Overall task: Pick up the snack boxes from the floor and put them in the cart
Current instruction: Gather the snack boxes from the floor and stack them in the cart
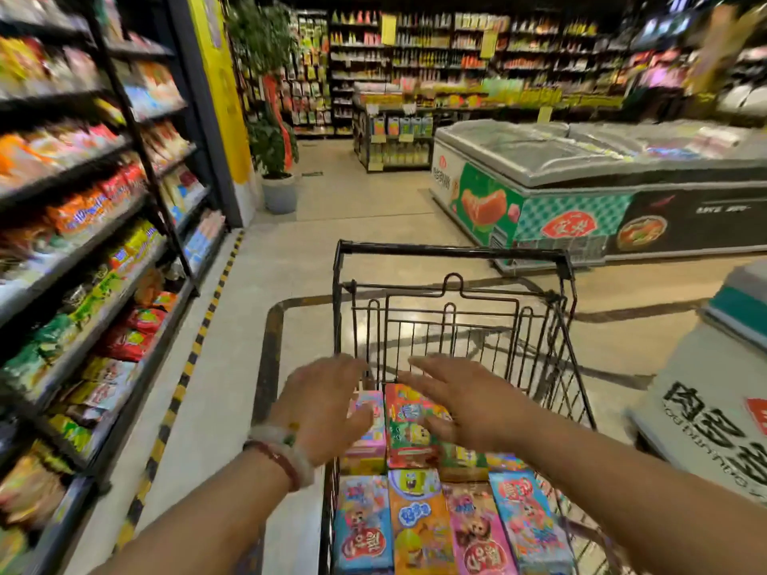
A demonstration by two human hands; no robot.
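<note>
I see the boxes (419, 508) lying flat and side by side in the cart (452, 259), a near row of four cut off by the bottom edge and a far row partly hidden under my hands, so I cannot count them. My left hand (328, 408) and right hand (465, 400) hover above the far row with fingers spread, each grip open and holding nothing; both are blurred, and I cannot tell whether they touch the boxes. Shelves (83, 242) on the left are smeared, and a freezer (602, 180) stands beyond the cart.
</note>
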